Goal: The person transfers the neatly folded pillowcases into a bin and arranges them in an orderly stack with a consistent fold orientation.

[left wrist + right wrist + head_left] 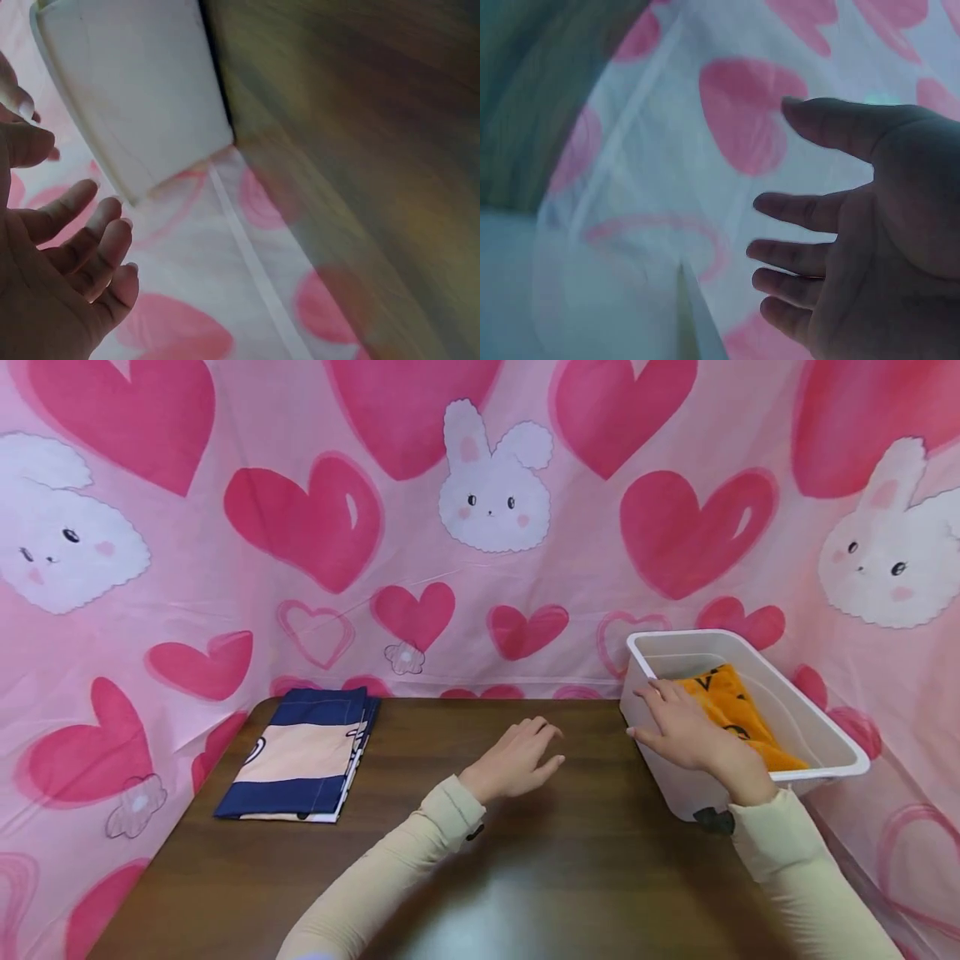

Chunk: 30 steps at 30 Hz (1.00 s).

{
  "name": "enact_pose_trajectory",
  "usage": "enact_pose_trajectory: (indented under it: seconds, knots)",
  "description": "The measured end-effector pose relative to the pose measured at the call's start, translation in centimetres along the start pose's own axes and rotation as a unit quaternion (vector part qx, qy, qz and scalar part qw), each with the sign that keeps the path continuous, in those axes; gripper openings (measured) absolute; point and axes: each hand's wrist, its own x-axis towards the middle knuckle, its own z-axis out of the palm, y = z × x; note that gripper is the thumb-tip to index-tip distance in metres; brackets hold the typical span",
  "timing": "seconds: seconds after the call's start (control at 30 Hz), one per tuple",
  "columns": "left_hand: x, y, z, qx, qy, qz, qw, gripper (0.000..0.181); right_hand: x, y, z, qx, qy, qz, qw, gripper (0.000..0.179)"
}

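In the head view my left hand (517,758) hovers over the middle of the table, fingers loosely bent and holding nothing. My right hand (682,727) hangs at the near left rim of a white plastic bin (846,762), its fingers spread and empty. Inside that bin lies an orange cloth with black markings (738,702), partly hidden behind the right hand. The left wrist view has the left palm (52,277) bare, with the bin's side wall (142,97) beyond it. Nothing touches the right palm (900,225) in the right wrist view.
A folded navy and pale pink cloth (300,752) lies flat at the left of the brown wooden table (555,877). A pink curtain (585,577) with hearts and rabbits surrounds the table's back and sides. The bin stands at the table's right edge.
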Motion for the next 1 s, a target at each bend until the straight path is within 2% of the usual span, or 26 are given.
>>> enact_pose_trajectory:
  seconds: [0.2,0.37,0.47,0.63,0.77,0.9,1.0]
  knots:
    - [-3.6,-2.2,-0.3,-0.004,0.006,-0.019,0.9998,0.035,1.6,-2.0,3.8,0.022,-0.009,-0.039,0.9990,0.061]
    - [-6.7,-4.3,-0.3,-0.001,0.016,-0.038,0.9991,0.031,3.3,-3.2,8.1,0.078,-0.034,-0.062,0.9944,0.056]
    - [-8.7,-5.6,-0.3,-0.010,0.019,-0.064,0.9977,0.028,4.6,-4.5,10.8,0.115,-0.061,-0.079,0.9883,0.055]
    - [-12.1,-7.7,0.0,-0.035,0.006,-0.111,0.9932,0.024,6.5,-6.9,14.7,0.148,-0.106,-0.114,0.9766,0.052]
    - [-14.7,-9.2,-0.2,-0.035,0.024,-0.131,0.9904,0.017,8.0,-9.5,17.0,0.166,-0.133,-0.137,0.9674,0.049]
    - [-17.2,-10.7,-1.2,-0.046,0.047,-0.171,0.9830,0.011,9.2,-12.6,18.6,0.183,-0.154,-0.157,0.9582,0.048]
    - [-19.3,-11.9,-2.0,-0.071,0.043,-0.222,0.9714,0.012,10.0,-15.0,19.6,0.183,-0.160,-0.166,0.9559,0.047]
